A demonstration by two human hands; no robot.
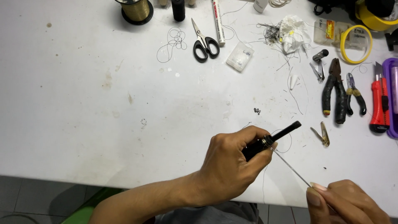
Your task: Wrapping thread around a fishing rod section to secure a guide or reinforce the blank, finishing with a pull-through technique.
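My left hand [234,164] is closed around a black rod-like handle [286,132] that has a metal ring near my thumb; its tip points up and to the right over the white table [83,103]. My right hand [346,203], at the bottom right corner, pinches the lower end of a thin metal wire or needle [290,168]. That wire runs up and left to the ring on the black handle. A thin dark thread hangs down from the same spot.
Black-handled scissors [204,41], a white marker [218,20], a gold thread spool [134,10] and a black spool [178,9] lie at the back. Pliers [336,91], small cutters [355,93], a red utility knife [379,103], tweezers [322,135], a yellow tape ring [355,43] and thread scraps sit right.
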